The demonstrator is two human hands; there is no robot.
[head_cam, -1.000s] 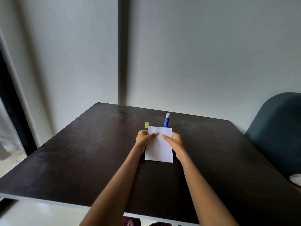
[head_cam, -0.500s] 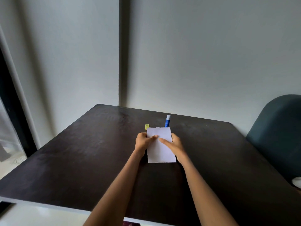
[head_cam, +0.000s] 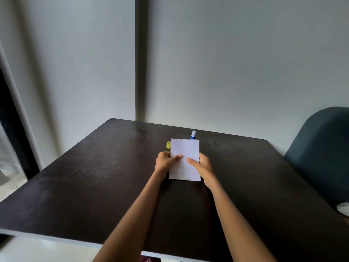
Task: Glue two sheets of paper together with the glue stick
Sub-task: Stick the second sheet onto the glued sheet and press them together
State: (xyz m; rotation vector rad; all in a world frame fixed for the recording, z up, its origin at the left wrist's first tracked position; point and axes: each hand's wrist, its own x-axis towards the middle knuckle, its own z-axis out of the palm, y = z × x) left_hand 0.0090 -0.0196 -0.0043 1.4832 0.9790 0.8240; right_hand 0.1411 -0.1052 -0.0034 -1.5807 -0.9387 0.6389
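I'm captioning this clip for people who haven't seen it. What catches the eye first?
The white paper at the middle of the dark table, held by the left hand and right hand. Just behind it stand a blue glue stick and, to its left, a yellow cap.

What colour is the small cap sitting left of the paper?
Yellow. The cap shows in the head view, on the dark table beside the paper's top-left corner.

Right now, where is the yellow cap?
In the head view, the yellow cap sits on the dark table, just left of the paper's far corner, beyond the left hand.
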